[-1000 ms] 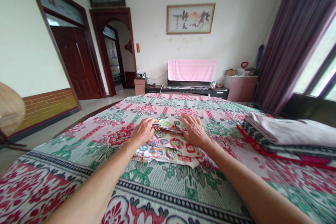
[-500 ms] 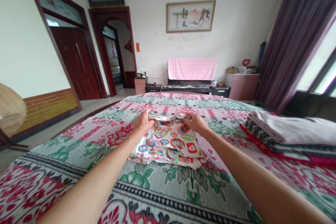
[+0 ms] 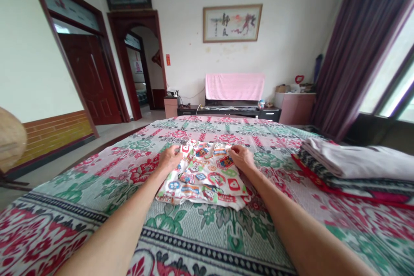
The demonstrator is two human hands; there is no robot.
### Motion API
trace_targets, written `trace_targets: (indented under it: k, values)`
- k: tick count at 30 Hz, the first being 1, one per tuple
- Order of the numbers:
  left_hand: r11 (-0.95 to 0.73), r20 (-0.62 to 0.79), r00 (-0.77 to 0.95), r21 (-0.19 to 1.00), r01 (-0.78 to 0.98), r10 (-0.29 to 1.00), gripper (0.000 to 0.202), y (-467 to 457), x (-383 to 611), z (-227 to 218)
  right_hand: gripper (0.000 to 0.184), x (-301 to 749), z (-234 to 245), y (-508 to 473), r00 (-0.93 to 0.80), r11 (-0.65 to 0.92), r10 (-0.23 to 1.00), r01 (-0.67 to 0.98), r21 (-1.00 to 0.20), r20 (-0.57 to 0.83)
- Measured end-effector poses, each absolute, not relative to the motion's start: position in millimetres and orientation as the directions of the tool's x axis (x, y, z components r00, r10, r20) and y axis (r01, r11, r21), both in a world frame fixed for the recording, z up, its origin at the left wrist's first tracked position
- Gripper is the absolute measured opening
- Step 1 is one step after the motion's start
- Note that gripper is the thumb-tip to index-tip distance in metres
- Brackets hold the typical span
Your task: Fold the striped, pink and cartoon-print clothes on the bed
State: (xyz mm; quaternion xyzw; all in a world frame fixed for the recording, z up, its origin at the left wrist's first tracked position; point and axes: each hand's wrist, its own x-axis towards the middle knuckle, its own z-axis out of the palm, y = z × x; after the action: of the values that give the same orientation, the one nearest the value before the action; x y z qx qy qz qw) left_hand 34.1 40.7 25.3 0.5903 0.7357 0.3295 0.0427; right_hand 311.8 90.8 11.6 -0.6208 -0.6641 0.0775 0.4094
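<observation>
A white garment (image 3: 207,177) with a bright cartoon print lies spread on the flowered bed cover (image 3: 161,220) in front of me; whether it is a shirt or shorts I cannot tell. My left hand (image 3: 170,158) is at its far left corner, thumb and fingers pinched on the cloth. At the far right corner my right hand (image 3: 242,157) pinches the edge in the same way. The far edge between the hands lies nearly flat, a little wrinkled. The near hem is uneven.
On the right of the bed sits a stack of folded cloths (image 3: 352,168), pale on top and red underneath. Past the bed's far end stand a low black cabinet (image 3: 271,114) and a screen under a pink cloth (image 3: 234,87). A purple curtain (image 3: 339,56) hangs at the right.
The garment's far edge, raised and bunched between my hands before, has been laid down flatter, showing more print. Both hands are slightly lower, still at the two corners. The view has shifted slightly.
</observation>
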Motion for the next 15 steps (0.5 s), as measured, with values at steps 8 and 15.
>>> trace_targets:
  k: [8, 15]
  values:
    - [0.071, 0.399, -0.178, 0.268, 0.961, 0.900, 0.035, 38.4, 37.5, 19.7, 0.023, 303.2, 10.2, 83.9, -0.101, 0.324, 0.859, 0.866, -0.381, 0.502]
    - [0.065, 0.369, -0.155, 0.246, 0.967, 0.917, 0.043, 34.3, 36.3, 22.9, 0.023, 303.6, 0.6, 90.5, -0.105, 0.335, 0.845, 0.868, -0.366, 0.524]
